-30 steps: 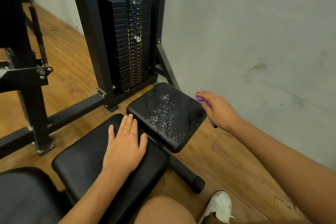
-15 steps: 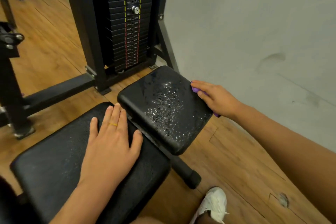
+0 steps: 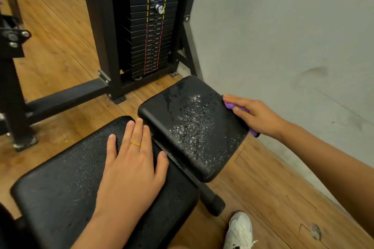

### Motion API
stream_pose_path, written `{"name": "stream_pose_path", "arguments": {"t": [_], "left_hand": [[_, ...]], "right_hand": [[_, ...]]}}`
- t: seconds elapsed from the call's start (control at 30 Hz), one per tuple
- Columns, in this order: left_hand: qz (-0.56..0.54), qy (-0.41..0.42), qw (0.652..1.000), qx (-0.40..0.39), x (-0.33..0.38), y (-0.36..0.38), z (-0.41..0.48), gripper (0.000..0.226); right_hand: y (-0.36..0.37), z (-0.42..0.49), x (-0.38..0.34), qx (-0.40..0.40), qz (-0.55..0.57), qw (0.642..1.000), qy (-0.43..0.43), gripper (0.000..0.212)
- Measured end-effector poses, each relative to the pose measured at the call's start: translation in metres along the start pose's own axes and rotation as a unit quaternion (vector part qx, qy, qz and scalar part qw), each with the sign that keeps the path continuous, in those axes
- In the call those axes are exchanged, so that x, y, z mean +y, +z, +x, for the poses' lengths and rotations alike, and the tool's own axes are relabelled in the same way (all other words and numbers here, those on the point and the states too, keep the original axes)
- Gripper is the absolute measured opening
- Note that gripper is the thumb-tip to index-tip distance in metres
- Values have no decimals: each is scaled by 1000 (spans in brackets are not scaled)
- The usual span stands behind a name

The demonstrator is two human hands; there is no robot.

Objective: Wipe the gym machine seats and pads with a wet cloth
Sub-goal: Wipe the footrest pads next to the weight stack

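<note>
From the head view I saw the left hand (image 3: 131,170) lying flat, fingers straight, holding nothing, on the large black textured vinyl seat (image 3: 60,184); to its right, the smaller black padded cushion (image 3: 192,127) carried water droplets; at that cushion's right edge the right hand (image 3: 257,115) curled round the crumpled purple cloth (image 3: 229,105), pressing it there.

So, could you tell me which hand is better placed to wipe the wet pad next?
Right hand: it holds the purple cloth against the right edge of the droplet-covered pad. The left hand lies flat and empty on the near seat.
</note>
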State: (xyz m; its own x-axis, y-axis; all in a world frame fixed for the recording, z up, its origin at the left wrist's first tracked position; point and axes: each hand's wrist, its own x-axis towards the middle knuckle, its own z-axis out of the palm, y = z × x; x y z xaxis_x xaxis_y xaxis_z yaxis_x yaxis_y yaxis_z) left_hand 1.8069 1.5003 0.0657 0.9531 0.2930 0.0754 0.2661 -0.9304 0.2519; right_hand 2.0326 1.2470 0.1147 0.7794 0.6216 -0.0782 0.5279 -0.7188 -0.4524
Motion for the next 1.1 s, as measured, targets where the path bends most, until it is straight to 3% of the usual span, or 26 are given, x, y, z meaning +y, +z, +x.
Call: {"name": "stream_pose_path", "arguments": {"t": [0.3, 0.47, 0.67, 0.97, 1.1], "left_hand": [[14, -2, 1000, 5, -4, 4, 1, 75], [13, 4, 1000, -3, -4, 2, 3, 77], [7, 5, 1000, 6, 0, 5, 2, 75], [6, 0, 1000, 12, -6, 8, 2, 75], [7, -3, 1000, 10, -7, 7, 3, 76]], "right_hand": [[22, 114, -47, -3, -21, 998, -51, 42], [12, 84, -30, -27, 30, 998, -44, 45], [3, 7, 13, -11, -15, 998, -52, 42], [23, 120, -49, -21, -5, 999, -32, 42], [18, 118, -53, -47, 5, 998, -32, 47]]}}
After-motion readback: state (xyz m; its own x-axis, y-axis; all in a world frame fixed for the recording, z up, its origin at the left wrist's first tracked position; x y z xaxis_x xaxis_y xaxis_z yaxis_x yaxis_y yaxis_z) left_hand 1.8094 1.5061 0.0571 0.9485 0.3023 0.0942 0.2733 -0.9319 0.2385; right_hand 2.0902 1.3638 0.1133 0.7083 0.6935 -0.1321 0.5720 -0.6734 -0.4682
